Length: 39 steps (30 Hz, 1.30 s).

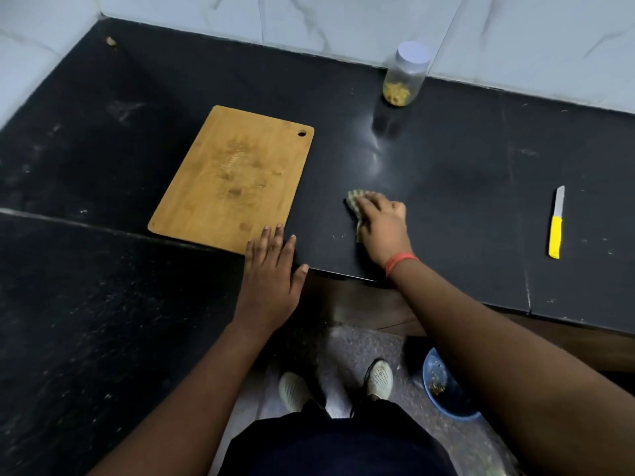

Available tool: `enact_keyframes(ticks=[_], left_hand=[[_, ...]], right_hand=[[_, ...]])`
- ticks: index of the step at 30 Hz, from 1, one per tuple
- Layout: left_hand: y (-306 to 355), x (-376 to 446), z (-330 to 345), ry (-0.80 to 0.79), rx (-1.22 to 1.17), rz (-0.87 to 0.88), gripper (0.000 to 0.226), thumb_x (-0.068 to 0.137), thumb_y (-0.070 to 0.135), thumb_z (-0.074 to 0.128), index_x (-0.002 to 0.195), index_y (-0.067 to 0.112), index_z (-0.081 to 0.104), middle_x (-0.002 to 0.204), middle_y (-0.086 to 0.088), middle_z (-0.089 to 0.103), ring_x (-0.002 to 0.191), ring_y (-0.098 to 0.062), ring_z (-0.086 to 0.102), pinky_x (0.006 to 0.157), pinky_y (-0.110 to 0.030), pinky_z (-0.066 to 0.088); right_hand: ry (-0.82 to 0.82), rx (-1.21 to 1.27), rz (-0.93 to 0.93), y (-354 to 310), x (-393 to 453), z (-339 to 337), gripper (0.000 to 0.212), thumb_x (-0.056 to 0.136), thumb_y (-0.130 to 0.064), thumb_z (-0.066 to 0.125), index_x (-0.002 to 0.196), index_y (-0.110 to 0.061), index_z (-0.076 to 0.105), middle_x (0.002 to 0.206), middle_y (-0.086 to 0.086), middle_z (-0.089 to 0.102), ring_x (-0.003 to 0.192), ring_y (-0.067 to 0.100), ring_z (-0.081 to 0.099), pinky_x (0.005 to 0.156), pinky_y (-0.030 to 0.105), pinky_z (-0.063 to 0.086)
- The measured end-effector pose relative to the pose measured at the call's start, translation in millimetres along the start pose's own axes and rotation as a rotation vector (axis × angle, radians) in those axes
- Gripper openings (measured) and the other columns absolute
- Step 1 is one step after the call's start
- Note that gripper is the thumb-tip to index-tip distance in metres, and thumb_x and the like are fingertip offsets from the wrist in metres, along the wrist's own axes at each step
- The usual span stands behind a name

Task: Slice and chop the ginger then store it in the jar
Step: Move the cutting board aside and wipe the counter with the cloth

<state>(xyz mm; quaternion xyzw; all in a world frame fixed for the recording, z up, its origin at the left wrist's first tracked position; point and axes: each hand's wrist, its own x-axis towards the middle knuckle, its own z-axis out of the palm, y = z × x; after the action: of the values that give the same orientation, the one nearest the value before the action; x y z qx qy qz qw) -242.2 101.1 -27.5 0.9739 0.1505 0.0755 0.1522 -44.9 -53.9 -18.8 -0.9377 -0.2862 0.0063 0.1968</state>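
A clear jar [404, 74] with a pale lid stands upright near the back wall, chopped ginger lying in its bottom. A bare wooden cutting board [233, 176] lies at an angle on the black counter [457, 187]. A knife [556, 223] with a yellow handle lies far right, apart from both hands. My left hand [271, 273] rests flat, fingers straight, on the counter's front edge, its fingertips touching the board's near corner. My right hand [379, 221] presses a greenish cloth [355, 196] down on the counter, right of the board.
A blue bowl [443, 389] with scraps stands on the floor under the counter's edge, beside my feet. White tiled walls bound the counter at the back and left. A small brown bit [110, 41] lies in the far left corner.
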Motion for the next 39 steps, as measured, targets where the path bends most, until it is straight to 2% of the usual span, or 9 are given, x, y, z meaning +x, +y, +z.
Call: enact_keyframes(ticks=[3, 6, 11, 15, 22, 26, 30, 33, 39], left_hand=[[-6.4, -0.4, 0.3, 0.003, -0.005, -0.019, 0.064, 0.102, 0.049, 0.025, 0.153, 0.011, 0.033, 0.165, -0.011, 0.017, 0.154, -0.028, 0.006, 0.124, -0.049, 0.005], [-12.9, -3.2, 0.3, 0.001, 0.007, -0.017, 0.062, 0.103, 0.047, 0.028, 0.153, 0.011, 0.034, 0.165, -0.012, 0.018, 0.154, -0.029, 0.007, 0.124, -0.05, 0.006], [-18.6, -2.9, -2.9, -0.005, 0.021, -0.034, 0.063, 0.102, 0.047, 0.027, 0.154, 0.011, 0.031, 0.165, -0.012, 0.017, 0.154, -0.028, 0.005, 0.124, -0.05, 0.004], [-18.7, 2.0, -3.0, -0.006, 0.029, -0.042, 0.063, 0.103, 0.048, 0.025, 0.154, 0.012, 0.031, 0.165, -0.012, 0.016, 0.154, -0.028, 0.004, 0.124, -0.051, 0.006], [-25.5, 0.4, -1.2, 0.003, 0.026, -0.057, 0.063, 0.102, 0.047, 0.028, 0.153, 0.011, 0.033, 0.165, -0.014, 0.018, 0.154, -0.03, 0.005, 0.123, -0.053, 0.008], [-33.3, -1.9, -0.9, -0.012, 0.059, -0.054, 0.063, 0.102, 0.047, 0.028, 0.153, 0.011, 0.033, 0.165, -0.013, 0.019, 0.154, -0.029, 0.004, 0.124, -0.052, 0.008], [-34.1, -0.5, -2.2, -0.026, 0.057, -0.073, 0.065, 0.102, 0.05, 0.025, 0.154, 0.012, 0.031, 0.166, -0.01, 0.015, 0.154, -0.027, 0.0, 0.123, -0.054, 0.006], [-35.2, 1.6, -4.2, -0.019, 0.05, -0.084, 0.065, 0.102, 0.05, 0.024, 0.154, 0.013, 0.03, 0.166, -0.01, 0.014, 0.154, -0.028, 0.001, 0.123, -0.054, 0.005], [-49.6, 2.6, -6.6, -0.006, 0.057, -0.121, 0.066, 0.101, 0.049, 0.025, 0.153, 0.011, 0.034, 0.165, -0.012, 0.018, 0.154, -0.03, 0.007, 0.123, -0.055, 0.008]], right_hand=[[-0.083, 0.001, -0.291, -22.0, -33.7, 5.3, 0.051, 0.083, -0.005, 0.058, 0.131, -0.022, 0.061, 0.135, 0.002, 0.057, 0.103, 0.03, 0.046, 0.098, 0.034, 0.042], [-0.182, 0.213, -0.453, -31.6, -74.4, -3.2, 0.05, 0.075, 0.001, 0.056, 0.119, -0.02, 0.069, 0.124, -0.004, 0.064, 0.101, 0.016, 0.047, 0.094, 0.026, 0.039], [0.099, 0.377, 0.075, -16.5, -43.8, -13.1, 0.048, 0.076, -0.001, 0.053, 0.117, -0.02, 0.071, 0.116, -0.006, 0.068, 0.108, 0.018, 0.056, 0.098, 0.017, 0.037], [-0.019, 0.128, 0.108, -13.3, 4.9, 4.8, 0.048, 0.088, -0.007, 0.055, 0.134, -0.019, 0.059, 0.139, 0.005, 0.054, 0.118, 0.032, 0.043, 0.1, 0.012, 0.021], [-0.248, 0.131, -0.464, -61.5, -50.0, 11.8, 0.049, 0.084, -0.01, 0.05, 0.128, -0.025, 0.063, 0.135, -0.004, 0.058, 0.103, 0.024, 0.049, 0.094, 0.024, 0.037], [-0.049, 0.317, -0.22, -58.3, -49.5, -1.0, 0.045, 0.072, -0.004, 0.056, 0.11, -0.02, 0.073, 0.114, -0.003, 0.071, 0.103, 0.019, 0.057, 0.093, 0.022, 0.039], [-0.003, 0.166, 0.036, -49.9, 8.2, 7.3, 0.049, 0.084, -0.003, 0.054, 0.131, -0.017, 0.061, 0.134, 0.003, 0.058, 0.116, 0.03, 0.044, 0.102, 0.015, 0.026], [-0.08, -0.027, -0.116, -57.9, 19.6, 21.1, 0.054, 0.088, -0.012, 0.059, 0.14, -0.021, 0.053, 0.144, 0.001, 0.048, 0.113, 0.031, 0.039, 0.105, 0.03, 0.037], [-0.248, 0.023, -0.541, -58.7, -35.4, 19.8, 0.058, 0.076, -0.007, 0.058, 0.132, -0.022, 0.06, 0.138, -0.003, 0.055, 0.107, 0.027, 0.049, 0.099, 0.032, 0.036]])
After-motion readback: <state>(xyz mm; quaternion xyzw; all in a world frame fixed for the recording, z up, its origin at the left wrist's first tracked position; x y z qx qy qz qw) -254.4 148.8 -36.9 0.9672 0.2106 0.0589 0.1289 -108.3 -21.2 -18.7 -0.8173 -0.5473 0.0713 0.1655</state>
